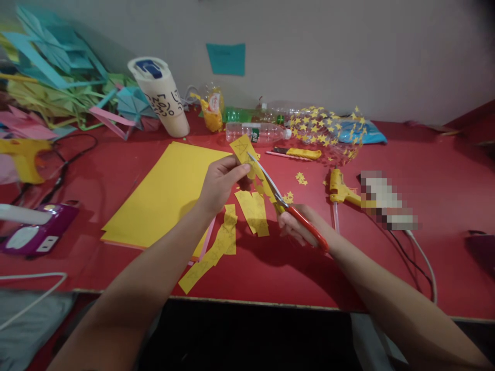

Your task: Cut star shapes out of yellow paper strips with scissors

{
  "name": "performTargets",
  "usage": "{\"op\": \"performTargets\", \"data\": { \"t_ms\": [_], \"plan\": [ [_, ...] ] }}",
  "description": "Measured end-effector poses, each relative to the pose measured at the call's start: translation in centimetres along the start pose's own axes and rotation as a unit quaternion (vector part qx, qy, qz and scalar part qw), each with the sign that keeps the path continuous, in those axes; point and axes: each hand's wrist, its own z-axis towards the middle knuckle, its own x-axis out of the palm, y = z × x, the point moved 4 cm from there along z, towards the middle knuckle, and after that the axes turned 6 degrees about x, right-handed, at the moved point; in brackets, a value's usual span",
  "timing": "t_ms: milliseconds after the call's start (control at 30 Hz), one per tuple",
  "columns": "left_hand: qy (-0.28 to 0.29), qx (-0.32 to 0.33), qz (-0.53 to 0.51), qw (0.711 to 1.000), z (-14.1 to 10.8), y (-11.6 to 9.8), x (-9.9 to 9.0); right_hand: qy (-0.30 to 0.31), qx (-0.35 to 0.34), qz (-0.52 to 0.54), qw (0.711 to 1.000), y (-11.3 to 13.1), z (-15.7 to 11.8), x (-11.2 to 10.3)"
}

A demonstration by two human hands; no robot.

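My left hand pinches a yellow paper strip with a star drawn in pencil on it. My right hand grips scissors with red handles, their blades pointing up and left along the strip's edge. The strip's lower part hangs beside the blades with a jagged edge. Below the hands lie more yellow strips with drawn stars. Small cut-out stars form a little pile to the right of the blades. A stack of yellow paper sheets is partly covered by my left forearm.
Behind are plastic bottles, a yellow box cutter, a star-covered clear bottle and a tumbler. A yellow glue gun lies right, near a corded, pixelated object. Folded paper shapes crowd the left of the red table.
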Motion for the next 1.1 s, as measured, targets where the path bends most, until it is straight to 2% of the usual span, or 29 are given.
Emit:
{"op": "performTargets", "data": {
  "t_ms": [300, 1100],
  "plan": [
    [0.002, -0.005, -0.008, 1.0, 0.01, 0.01, 0.05, -0.009, -0.017, 0.017, 1.0, 0.32, -0.07, 0.11],
    [0.004, -0.012, -0.012, 1.0, 0.04, -0.38, 0.04, -0.026, -0.005, 0.019, 0.999, 0.57, -0.03, -0.25]
  ]
}}
